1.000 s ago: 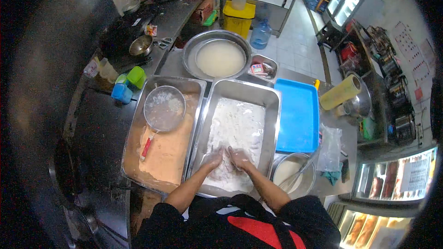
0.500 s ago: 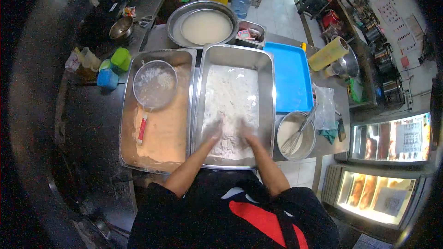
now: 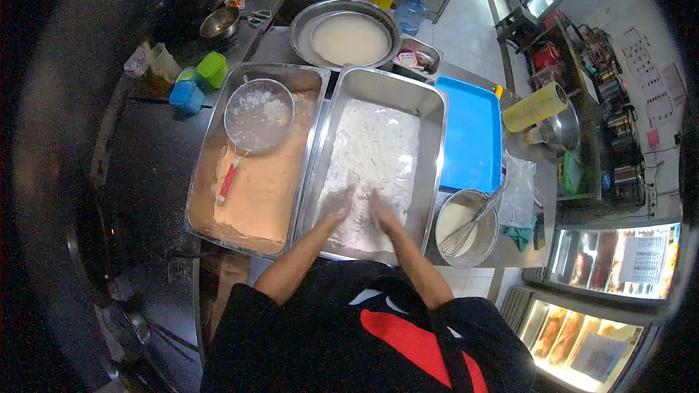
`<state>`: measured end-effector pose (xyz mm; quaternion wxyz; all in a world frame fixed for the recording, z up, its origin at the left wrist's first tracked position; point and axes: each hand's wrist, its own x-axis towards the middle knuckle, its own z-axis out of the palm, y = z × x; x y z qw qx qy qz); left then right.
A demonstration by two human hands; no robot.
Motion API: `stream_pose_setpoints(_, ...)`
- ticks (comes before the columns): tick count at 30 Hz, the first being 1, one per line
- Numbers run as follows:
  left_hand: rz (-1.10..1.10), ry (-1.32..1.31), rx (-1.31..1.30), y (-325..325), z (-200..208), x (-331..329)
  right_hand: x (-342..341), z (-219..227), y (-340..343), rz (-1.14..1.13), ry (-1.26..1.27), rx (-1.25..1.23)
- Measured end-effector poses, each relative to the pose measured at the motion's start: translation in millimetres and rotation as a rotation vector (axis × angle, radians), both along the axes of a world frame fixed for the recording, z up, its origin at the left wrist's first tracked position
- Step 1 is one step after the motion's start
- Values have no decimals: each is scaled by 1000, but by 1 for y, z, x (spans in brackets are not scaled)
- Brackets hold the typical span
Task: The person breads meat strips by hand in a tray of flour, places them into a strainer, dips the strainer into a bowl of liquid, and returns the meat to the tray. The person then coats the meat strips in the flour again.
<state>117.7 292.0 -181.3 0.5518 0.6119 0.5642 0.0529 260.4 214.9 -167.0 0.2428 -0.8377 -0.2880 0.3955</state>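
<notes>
Both my hands are inside a deep steel tray [image 3: 432, 153] that holds a white, floury mass [image 3: 375, 138] with a lumpy surface. My left hand [image 3: 338, 205] lies in the near part of this mass, dusted white, its fingers stretched forward. A short way to its right, my right hand [image 3: 383, 211] also reaches into it with fingers extended, the palms roughly facing. Motion blur and the white coating hide some fingertips. No separate object shows in either hand.
A second steel tray [image 3: 195, 207] on the left holds orange powder [image 3: 266, 196] and a red-handled sieve [image 3: 258, 118]. Behind stands a wide basin [image 3: 295, 36] of pale liquid. To the right are a blue tray [image 3: 470, 135] and a pot [image 3: 495, 236] with a whisk [image 3: 460, 239].
The whole view has turned slightly, so the trays appear tilted. My hands stay in the white mass, a little closer together than before.
</notes>
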Motion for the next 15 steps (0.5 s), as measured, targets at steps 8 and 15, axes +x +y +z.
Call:
stream_pose_setpoints(8, 94, -155, -218, 22, 74, -20, 41, 114, -3, 68, 208, 129)
stream_pose_setpoints(15, -50, 87, -66, 1, -60, -19, 2, 1, 13, 109, -66, -462)
